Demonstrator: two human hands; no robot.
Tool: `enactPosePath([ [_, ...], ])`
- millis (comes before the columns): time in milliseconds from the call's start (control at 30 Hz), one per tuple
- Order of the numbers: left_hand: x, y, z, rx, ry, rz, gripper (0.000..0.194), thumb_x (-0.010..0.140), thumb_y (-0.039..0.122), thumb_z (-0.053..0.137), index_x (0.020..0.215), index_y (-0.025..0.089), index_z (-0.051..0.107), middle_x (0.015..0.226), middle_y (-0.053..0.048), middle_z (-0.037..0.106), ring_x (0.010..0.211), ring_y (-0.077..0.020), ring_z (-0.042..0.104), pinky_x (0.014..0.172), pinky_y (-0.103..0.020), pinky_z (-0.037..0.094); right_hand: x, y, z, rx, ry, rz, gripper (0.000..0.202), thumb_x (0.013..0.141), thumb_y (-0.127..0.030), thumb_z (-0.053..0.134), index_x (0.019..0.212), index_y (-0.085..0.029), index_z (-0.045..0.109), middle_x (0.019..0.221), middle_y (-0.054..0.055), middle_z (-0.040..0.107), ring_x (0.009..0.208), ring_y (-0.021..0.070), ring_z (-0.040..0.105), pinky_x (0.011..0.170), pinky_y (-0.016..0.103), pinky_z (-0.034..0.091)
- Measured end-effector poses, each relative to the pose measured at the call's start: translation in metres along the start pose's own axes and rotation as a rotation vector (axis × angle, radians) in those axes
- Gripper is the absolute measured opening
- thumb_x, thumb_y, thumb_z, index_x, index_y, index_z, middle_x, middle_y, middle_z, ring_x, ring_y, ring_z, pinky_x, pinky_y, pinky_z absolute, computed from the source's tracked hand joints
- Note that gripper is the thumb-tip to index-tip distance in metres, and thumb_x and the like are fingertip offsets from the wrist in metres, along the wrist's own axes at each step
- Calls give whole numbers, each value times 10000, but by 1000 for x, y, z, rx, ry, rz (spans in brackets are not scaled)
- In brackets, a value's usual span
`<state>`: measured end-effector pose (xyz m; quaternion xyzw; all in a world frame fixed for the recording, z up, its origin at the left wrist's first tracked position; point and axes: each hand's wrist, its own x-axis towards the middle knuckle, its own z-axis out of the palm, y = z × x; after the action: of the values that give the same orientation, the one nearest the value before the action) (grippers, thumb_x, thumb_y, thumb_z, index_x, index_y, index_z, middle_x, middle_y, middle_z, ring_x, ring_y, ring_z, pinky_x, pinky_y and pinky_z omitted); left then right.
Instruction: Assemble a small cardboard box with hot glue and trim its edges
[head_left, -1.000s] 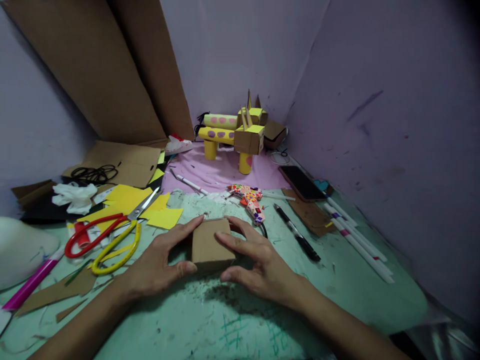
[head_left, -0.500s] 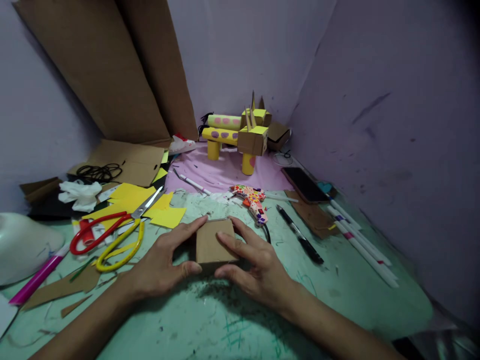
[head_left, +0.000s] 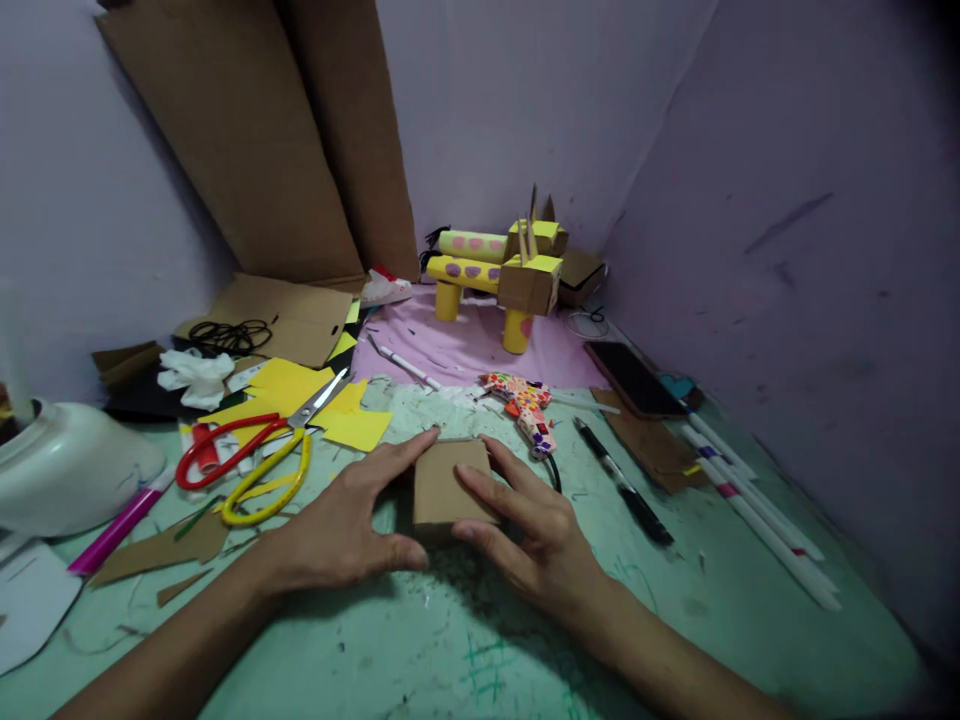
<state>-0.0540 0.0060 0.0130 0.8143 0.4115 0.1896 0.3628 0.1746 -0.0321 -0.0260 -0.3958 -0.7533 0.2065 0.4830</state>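
A small brown cardboard box [head_left: 450,482] sits on the green table between my two hands. My left hand [head_left: 356,520] curves around its left side, fingertips at the far left corner and the thumb by the near left corner. My right hand [head_left: 529,520] grips it from the right; one finger lies on the top face, the thumb presses near the front edge, and other fingers reach the far right corner. The box's underside is hidden. Beyond it lies a flower-patterned glue gun [head_left: 525,405], with a black pen [head_left: 626,485] to the right.
Scissors [head_left: 300,420] with red and yellow handles rest on yellow paper [head_left: 356,428] at left. A white pot [head_left: 82,465] stands far left. Two yellow giraffe-like cardboard figures [head_left: 529,285] stand behind. A phone [head_left: 634,378] and white sticks [head_left: 761,515] lie right.
The view has turned slightly left, so everything appears further right. My left thumb sits a little lower beside the box; the right hand keeps its grip.
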Motion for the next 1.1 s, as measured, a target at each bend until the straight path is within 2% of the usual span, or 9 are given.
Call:
enactPosePath([
  [200, 4, 12, 14, -2, 143, -56, 892, 704, 583, 698, 1452, 201, 396, 1411, -177, 542, 1266, -384, 513, 1049, -589, 390, -1, 1, 0, -2, -19, 6, 441, 866, -314, 681, 1300, -313, 606, 1456, 179, 497, 1256, 338, 571, 945, 574, 538],
  [367, 4, 15, 17, 11, 166, -61, 882, 737, 579, 666, 1444, 120, 402, 1398, -206, 540, 1257, -384, 511, 1043, -554, 412, 0, 2, -1, -28, -28, 9, 411, 864, -349, 676, 1264, -261, 641, 1434, 201, 510, 1246, 338, 580, 953, 537, 545],
  [500, 3, 14, 18, 10, 172, -58, 834, 754, 558, 657, 1422, 113, 431, 1347, -200, 579, 1214, -367, 543, 1023, -532, 434, 2, 3, -6, -35, -70, 27, 402, 864, -352, 670, 1254, -260, 643, 1409, 177, 528, 1264, 343, 559, 989, 547, 514],
  [567, 4, 13, 19, -3, 177, -48, 810, 749, 541, 658, 1410, 123, 446, 1334, -198, 589, 1206, -366, 545, 1016, -546, 432, 3, 4, -8, -15, -86, 53, 542, 855, -345, 677, 1373, -298, 523, 1397, 155, 534, 1265, 343, 552, 982, 566, 514],
  [633, 4, 12, 19, -17, 189, -36, 781, 741, 524, 660, 1397, 149, 463, 1332, -189, 593, 1204, -372, 543, 1010, -567, 426, 3, 4, -8, 26, -94, 104, 758, 834, -336, 696, 1492, -326, 319, 1383, 153, 537, 1248, 348, 556, 944, 569, 539],
  [700, 5, 11, 20, -25, 201, -28, 760, 735, 512, 666, 1389, 177, 474, 1322, -177, 600, 1190, -376, 549, 998, -585, 427, 3, 4, -8, 59, -105, 155, 852, 809, -334, 718, 1517, -329, 244, 1375, 161, 533, 1242, 365, 550, 889, 553, 573],
  [867, 5, 9, 22, -31, 209, -26, 770, 731, 506, 677, 1387, 159, 474, 1295, -185, 609, 1174, -371, 555, 995, -584, 429, 5, 3, -6, 87, -90, 230, 657, 779, -372, 732, 1382, -311, 479, 1342, 148, 543, 1257, 381, 525, 826, 539, 598],
  [1100, 5, 9, 22, -47, 219, -25, 760, 730, 550, 677, 1377, 203, 484, 1277, -150, 628, 1156, -361, 568, 989, -563, 443, 8, 0, -6, 167, -78, 298, 648, 758, -392, 741, 1343, -258, 497, 1331, 163, 538, 1234, 365, 543, 800, 496, 611],
])
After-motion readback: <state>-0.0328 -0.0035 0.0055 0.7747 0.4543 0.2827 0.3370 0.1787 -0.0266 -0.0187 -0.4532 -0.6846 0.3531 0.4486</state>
